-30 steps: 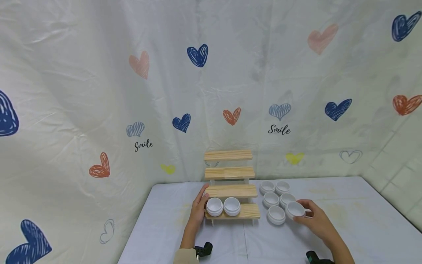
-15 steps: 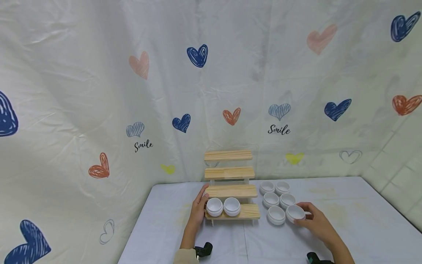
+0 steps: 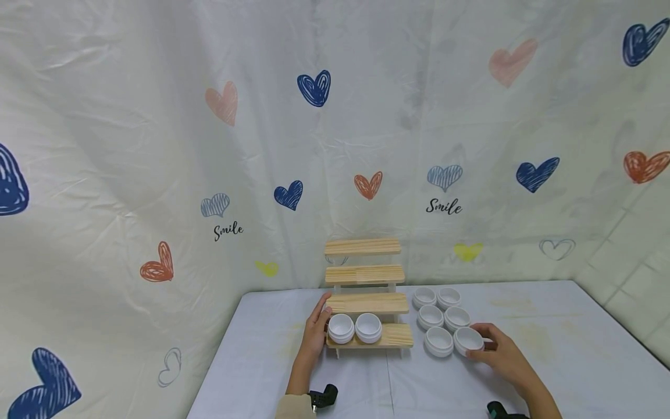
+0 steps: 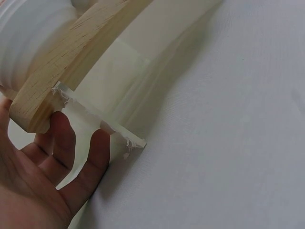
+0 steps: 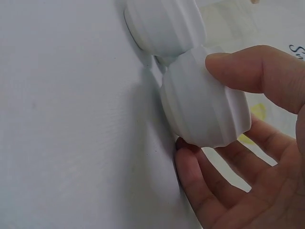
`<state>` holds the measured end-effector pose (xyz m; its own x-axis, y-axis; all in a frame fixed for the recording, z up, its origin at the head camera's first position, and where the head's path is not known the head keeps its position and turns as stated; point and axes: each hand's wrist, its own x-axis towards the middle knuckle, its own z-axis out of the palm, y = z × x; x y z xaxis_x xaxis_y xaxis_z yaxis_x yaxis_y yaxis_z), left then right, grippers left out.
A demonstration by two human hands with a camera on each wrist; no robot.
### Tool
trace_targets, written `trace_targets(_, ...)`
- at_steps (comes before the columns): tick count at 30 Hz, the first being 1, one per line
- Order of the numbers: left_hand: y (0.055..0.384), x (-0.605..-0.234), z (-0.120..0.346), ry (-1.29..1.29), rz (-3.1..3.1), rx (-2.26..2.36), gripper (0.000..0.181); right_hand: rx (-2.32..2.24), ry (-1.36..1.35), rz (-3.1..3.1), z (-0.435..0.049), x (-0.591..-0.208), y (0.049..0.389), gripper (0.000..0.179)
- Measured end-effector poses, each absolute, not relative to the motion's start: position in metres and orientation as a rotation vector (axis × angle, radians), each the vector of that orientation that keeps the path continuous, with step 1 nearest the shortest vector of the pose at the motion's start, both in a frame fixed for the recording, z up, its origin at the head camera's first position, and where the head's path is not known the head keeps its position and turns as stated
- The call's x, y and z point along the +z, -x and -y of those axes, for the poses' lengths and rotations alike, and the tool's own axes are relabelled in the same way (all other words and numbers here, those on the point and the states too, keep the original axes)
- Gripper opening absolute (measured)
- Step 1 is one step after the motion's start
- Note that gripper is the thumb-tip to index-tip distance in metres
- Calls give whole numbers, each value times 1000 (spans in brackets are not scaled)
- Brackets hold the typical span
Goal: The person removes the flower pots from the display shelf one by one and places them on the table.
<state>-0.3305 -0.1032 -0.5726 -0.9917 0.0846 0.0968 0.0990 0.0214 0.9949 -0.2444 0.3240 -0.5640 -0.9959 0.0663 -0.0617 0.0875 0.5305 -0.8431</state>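
Observation:
A tiered stand (image 3: 367,302) with pale wooden shelves and clear side supports is near the middle of the table. My left hand (image 3: 313,333) grips its left side; in the left wrist view its curled fingers (image 4: 97,148) touch the clear support under the wooden shelf (image 4: 71,62). Two small white bowls sit on the lowest shelf, a left bowl (image 3: 341,329) and a right bowl (image 3: 368,328). My right hand (image 3: 499,352) holds another white bowl (image 3: 469,341) between thumb and fingers. In the right wrist view this ribbed bowl (image 5: 205,100) stands at the table surface, against a neighbouring bowl (image 5: 164,26).
Several more white bowls (image 3: 438,341) stand grouped in two columns right of the stand. A white cloth (image 3: 565,349) covers the table. Behind it hangs a white curtain (image 3: 398,145) printed with hearts.
My right hand has lowered its bowl slightly, bringing it level with the front of the bowl group on the table. My left hand and the stand have stayed put.

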Motion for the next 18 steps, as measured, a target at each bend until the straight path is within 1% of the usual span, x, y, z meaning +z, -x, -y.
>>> trace_targets(5, 326, -562, 105, 217, 2242, -2209, 47, -1503, -143, -2728, -324, -566, 245, 75)
trace_targets(12, 333, -578, 102, 174, 2238, -2165, 50, -1499, -130, -2717, -325, -567, 245, 74)
trace_targets(18, 335, -581, 102, 172, 2249, -2137, 50, -1508, -106, -2705, -327, -570, 245, 73)
